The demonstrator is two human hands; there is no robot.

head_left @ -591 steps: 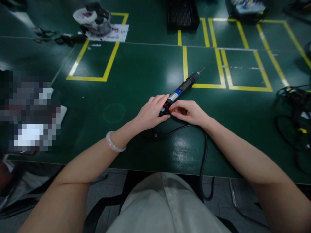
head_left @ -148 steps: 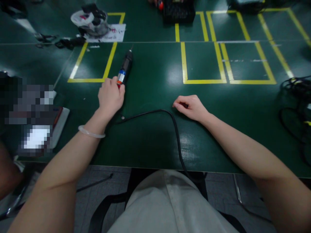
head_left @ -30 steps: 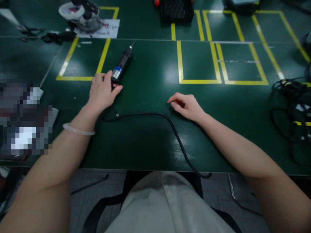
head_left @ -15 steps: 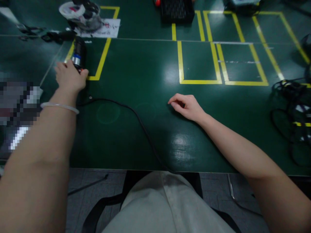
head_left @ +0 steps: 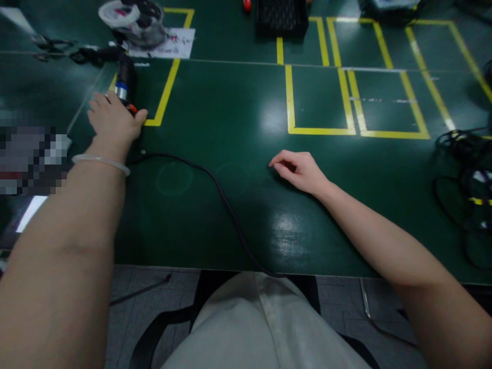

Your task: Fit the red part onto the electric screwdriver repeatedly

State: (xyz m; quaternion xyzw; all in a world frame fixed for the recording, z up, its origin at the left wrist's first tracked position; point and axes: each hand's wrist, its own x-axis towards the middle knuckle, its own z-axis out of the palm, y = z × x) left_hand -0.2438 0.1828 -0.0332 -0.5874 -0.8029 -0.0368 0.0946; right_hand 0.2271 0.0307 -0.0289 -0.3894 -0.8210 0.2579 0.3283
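My left hand (head_left: 115, 119) lies over a black tool with a silver and blue collar (head_left: 122, 89) at the left of the green table. Its fingers and thumb are spread, and the near part of the tool is hidden under the palm. A bit of orange shows beside the thumb. My right hand (head_left: 299, 170) rests on the table right of the middle, fingers curled in and fingertips near the thumb, with no object visible in it. A black cable (head_left: 226, 202) runs from beside my left wrist to the table's front edge.
At the back stand a clear bag (head_left: 144, 25) on a white paper (head_left: 180, 43), a black tray (head_left: 282, 18) and a red item (head_left: 247, 5). Coiled black cables (head_left: 467, 159) lie at the right. Yellow tape (head_left: 322, 131) marks rectangles on the table.
The fingers and thumb of my left hand have spread and flattened over the tool. My right hand keeps its pose. The whole view has shifted slightly.
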